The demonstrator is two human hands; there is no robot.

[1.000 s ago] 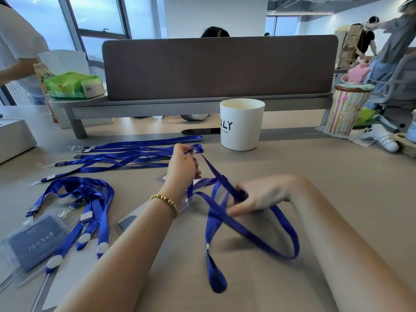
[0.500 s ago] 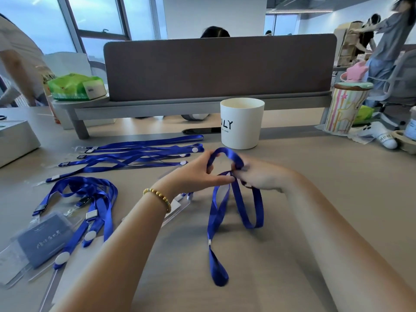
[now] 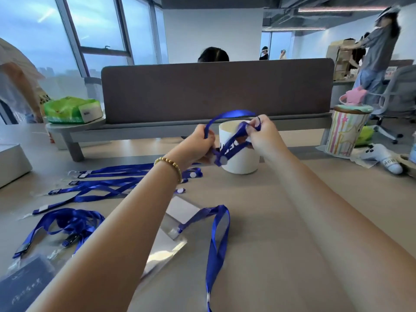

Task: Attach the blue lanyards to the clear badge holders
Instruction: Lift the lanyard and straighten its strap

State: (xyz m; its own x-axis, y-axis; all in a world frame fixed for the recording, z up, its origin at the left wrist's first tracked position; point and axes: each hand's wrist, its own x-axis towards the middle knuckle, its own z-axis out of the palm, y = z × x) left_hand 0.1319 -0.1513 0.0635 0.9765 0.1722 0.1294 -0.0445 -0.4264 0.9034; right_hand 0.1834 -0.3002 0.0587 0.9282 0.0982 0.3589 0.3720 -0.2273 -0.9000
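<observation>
We have the blue woven lanyard (image 3: pixel 227 147) pinched in both grips, left hand (image 3: pixel 199 146) and right hand (image 3: pixel 262 137) raised above the counter (image 3: pixel 292 221), its tail apparently clipped to the clear plastic badge holder (image 3: pixel 180 210) lying there; next, we judge, set the finished pair aside.

Brown divider (image 3: pixel 216 91) — windows (image 3: pixel 67 37) left
</observation>
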